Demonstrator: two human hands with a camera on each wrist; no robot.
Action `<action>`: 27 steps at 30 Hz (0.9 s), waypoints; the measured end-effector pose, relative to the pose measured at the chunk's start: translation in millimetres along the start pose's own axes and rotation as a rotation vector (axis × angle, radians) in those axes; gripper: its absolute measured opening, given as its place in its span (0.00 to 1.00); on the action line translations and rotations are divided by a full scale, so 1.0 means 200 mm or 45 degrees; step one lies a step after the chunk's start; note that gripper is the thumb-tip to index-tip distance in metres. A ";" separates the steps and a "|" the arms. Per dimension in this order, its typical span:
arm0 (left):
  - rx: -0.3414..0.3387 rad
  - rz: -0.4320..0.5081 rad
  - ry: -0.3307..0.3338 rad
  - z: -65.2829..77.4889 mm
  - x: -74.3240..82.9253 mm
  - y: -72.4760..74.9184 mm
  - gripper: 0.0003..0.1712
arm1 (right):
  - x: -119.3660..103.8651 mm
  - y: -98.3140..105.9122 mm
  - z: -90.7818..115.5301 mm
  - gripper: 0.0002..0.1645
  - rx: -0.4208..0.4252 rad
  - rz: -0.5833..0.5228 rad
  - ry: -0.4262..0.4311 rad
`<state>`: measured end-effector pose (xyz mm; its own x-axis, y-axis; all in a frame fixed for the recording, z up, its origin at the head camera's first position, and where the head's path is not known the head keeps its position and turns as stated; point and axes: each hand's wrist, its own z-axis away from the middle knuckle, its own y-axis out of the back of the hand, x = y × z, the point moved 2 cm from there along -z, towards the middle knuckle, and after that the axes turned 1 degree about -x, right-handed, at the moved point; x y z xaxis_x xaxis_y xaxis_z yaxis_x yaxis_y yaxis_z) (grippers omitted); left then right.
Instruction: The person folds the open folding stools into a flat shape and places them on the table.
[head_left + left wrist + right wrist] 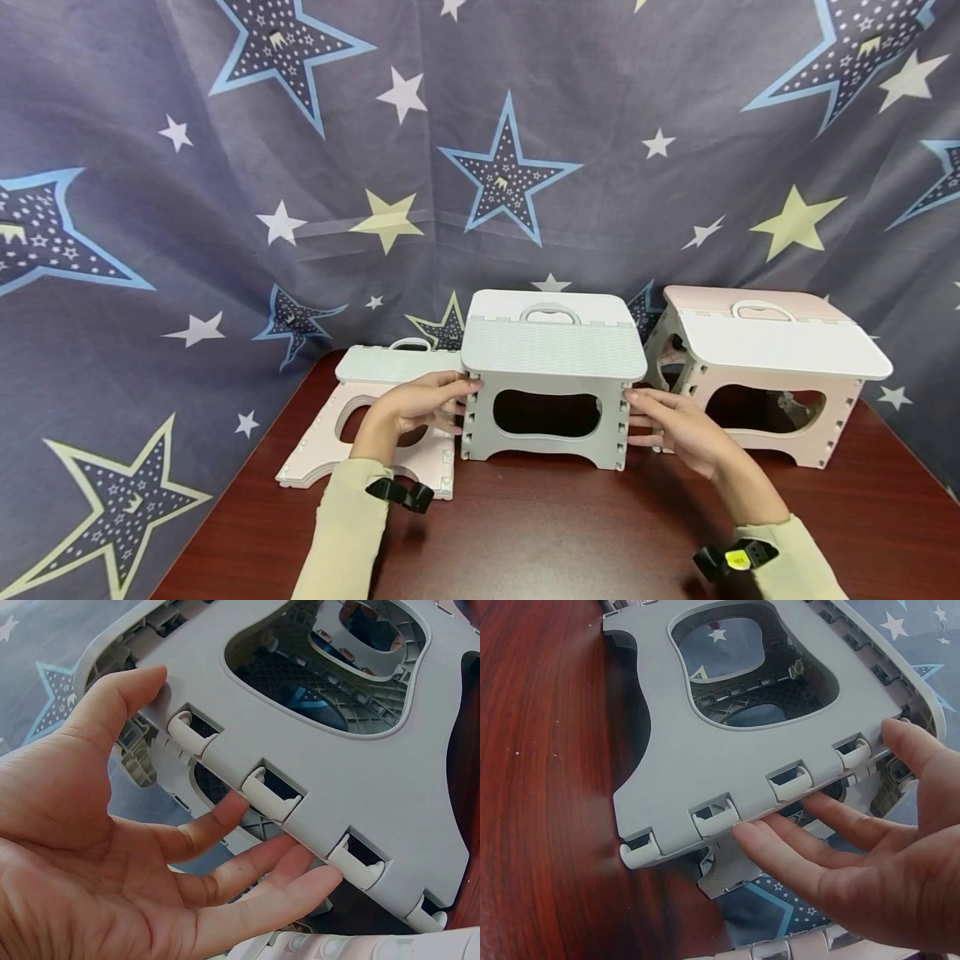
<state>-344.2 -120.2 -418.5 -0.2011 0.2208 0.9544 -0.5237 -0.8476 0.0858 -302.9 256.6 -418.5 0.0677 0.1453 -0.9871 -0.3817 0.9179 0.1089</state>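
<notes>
A pale grey-green folding stool (555, 347) stands unfolded at the centre of the table, its white-backed top carrying a handle. Its front leg panel has a large cut-out. My left hand (425, 402) touches its left side, thumb by the panel's upper corner and the nearly straight fingers along the hinged edge (274, 799). On the opposite side my right hand (678, 427) touches the other hinged edge (712, 817). Its thumb lies near the top, its fingers extended lower down, some fingertips hidden behind the edge.
Left of the stool lies a folded pink and pale green stool (427, 467), partly behind my left forearm. An unfolded pink and white stool (787, 337) stands at the right. The dark red wooden table (525, 533) meets a grey star-patterned cloth (600, 225) behind.
</notes>
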 end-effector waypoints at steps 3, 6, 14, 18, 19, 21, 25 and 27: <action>0.003 0.007 0.002 0.00 0.00 0.00 0.37 | 0.00 0.00 0.00 0.40 0.012 0.014 -0.030; 0.004 0.010 0.011 0.00 0.00 0.00 0.37 | 0.01 0.00 -0.01 0.42 0.014 0.034 -0.057; 0.025 -0.007 0.032 -0.02 -0.01 0.01 0.37 | 0.03 0.00 -0.02 0.44 -0.034 0.019 -0.068; 0.037 0.001 0.048 -0.02 -0.01 0.01 0.39 | 0.03 0.01 -0.02 0.44 -0.060 -0.013 -0.072; 0.034 -0.001 0.045 -0.02 -0.01 0.01 0.40 | 0.03 0.01 -0.02 0.44 -0.063 -0.025 -0.073; 0.029 0.002 0.051 -0.02 -0.01 0.01 0.41 | 0.03 0.01 -0.02 0.44 -0.080 -0.035 -0.068; 0.017 0.008 0.061 -0.02 -0.02 0.01 0.41 | 0.04 0.01 -0.02 0.45 -0.095 -0.048 -0.073; 0.014 0.011 0.070 -0.02 -0.02 0.01 0.41 | 0.04 0.01 -0.03 0.45 -0.103 -0.043 -0.075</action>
<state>-347.3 -120.9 -422.9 -0.2511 0.2391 0.9380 -0.5124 -0.8550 0.0807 -307.6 256.7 -426.9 0.1352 0.1383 -0.9811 -0.4516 0.8900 0.0632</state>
